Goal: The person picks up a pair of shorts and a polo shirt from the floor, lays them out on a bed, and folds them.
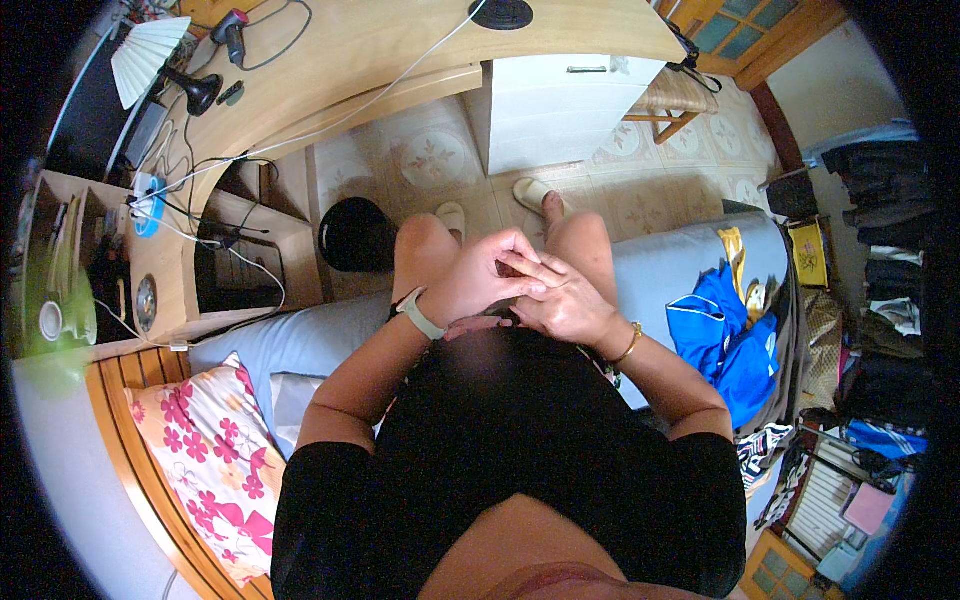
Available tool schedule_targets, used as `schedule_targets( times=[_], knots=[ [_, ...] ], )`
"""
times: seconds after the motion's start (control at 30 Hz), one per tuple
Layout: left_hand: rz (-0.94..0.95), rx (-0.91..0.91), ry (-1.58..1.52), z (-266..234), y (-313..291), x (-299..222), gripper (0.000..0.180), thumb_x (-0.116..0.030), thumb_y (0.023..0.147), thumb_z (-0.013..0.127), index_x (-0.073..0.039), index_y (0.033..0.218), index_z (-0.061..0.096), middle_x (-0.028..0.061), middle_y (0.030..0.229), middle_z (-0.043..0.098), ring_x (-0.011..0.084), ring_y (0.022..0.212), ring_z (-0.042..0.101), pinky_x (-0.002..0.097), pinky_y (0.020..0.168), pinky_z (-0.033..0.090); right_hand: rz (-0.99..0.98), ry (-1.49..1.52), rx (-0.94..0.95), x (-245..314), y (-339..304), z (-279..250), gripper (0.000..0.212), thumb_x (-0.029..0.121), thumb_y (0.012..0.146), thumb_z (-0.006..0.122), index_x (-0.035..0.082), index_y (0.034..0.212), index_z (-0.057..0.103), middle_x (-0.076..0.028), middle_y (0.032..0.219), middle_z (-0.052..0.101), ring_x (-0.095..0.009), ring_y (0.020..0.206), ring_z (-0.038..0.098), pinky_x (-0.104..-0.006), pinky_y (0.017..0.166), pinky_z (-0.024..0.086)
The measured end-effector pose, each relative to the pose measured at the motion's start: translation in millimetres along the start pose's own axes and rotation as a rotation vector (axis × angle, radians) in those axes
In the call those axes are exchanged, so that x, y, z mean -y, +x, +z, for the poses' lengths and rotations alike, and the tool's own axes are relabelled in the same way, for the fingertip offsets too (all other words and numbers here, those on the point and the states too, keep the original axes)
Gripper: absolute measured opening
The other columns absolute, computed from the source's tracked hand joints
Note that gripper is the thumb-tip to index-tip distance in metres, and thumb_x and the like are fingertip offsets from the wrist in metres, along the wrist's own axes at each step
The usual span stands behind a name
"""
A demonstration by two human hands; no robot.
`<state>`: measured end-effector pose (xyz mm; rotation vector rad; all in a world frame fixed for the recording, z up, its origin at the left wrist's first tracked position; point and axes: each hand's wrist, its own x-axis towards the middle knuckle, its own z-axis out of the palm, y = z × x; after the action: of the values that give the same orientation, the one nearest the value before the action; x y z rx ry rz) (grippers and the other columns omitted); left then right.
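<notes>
My left hand (485,272) and my right hand (567,303) meet in front of me, above my lap. The fingers of both are bent and pressed together at the tips, touching each other. Anything between them is too small or too hidden to make out. A pale green-banded wristwatch (420,314) is on my left wrist, and a gold bracelet (629,343) circles my right one. Just below the hands, a pinkish strip (478,326) shows against my black clothing; its kind is unclear.
I sit on the edge of a blue-grey bed (650,262). Blue clothing (722,340) lies to my right, a flowered pillow (210,460) to my left. Ahead stand a wooden desk (390,45) with cables and a lamp (150,62), a white cabinet (553,115) and a black bin (357,235).
</notes>
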<state>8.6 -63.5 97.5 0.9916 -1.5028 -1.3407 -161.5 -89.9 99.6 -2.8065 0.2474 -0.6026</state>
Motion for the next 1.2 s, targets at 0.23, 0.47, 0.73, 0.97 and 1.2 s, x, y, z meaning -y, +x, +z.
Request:
schedule_targets(
  times=[0.23,0.47,0.73,0.97,1.2],
  knots=[
    [-0.011,0.053,0.109,-2.8,-4.1,-10.8,0.025,-0.006,0.069,0.068,-0.002,0.088,0.053,0.0024,0.083,0.057,0.0076,0.077,0.052,0.0218,0.068,0.044,-0.111,-0.010,-0.007,-5.4,-2.6,-3.3,0.012,0.014,0.062,0.056,0.004,0.069,0.058,-0.015,0.114,0.049,-0.026,0.117,0.039,-0.0389,0.093,0.035],
    [-0.014,0.023,0.138,-8.4,-0.1,1.8,0.029,-0.006,0.072,0.065,-0.002,0.099,0.054,0.0043,0.092,0.059,0.0096,0.081,0.056,0.0218,0.070,0.045,0.053,0.033,-0.055,1.1,-6.8,4.3,0.009,0.015,0.065,0.057,0.006,0.065,0.057,-0.010,0.104,0.055,-0.025,0.116,0.040,-0.0385,0.089,0.037],
    [-0.048,-0.058,0.291,-25.5,-0.9,-5.8,0.029,-0.003,0.074,0.061,-0.001,0.102,0.055,0.0056,0.093,0.061,0.0107,0.082,0.056,0.0230,0.073,0.045,0.125,0.205,-0.150,2.6,4.9,7.7,0.012,0.013,0.068,0.060,0.005,0.061,0.053,-0.007,0.085,0.057,-0.026,0.113,0.042,-0.0387,0.085,0.040],
    [-0.017,-0.075,0.271,-12.0,0.1,-10.3,0.018,0.000,0.073,0.060,0.000,0.091,0.059,0.0061,0.090,0.060,0.0119,0.083,0.055,0.0231,0.076,0.043,0.122,0.481,-0.225,3.5,7.0,8.7,0.009,0.006,0.068,0.060,0.004,0.063,0.052,-0.006,0.079,0.058,-0.029,0.104,0.048,-0.0395,0.085,0.040],
    [0.106,-0.178,0.099,-0.9,-0.8,23.8,0.007,-0.001,0.074,0.060,0.001,0.080,0.058,0.0069,0.084,0.060,0.0121,0.076,0.056,0.0226,0.067,0.045,0.241,0.732,-0.143,7.2,2.5,13.6,0.004,0.005,0.070,0.059,0.005,0.066,0.057,-0.006,0.080,0.061,-0.031,0.102,0.049,-0.0420,0.091,0.036]
  ],
)
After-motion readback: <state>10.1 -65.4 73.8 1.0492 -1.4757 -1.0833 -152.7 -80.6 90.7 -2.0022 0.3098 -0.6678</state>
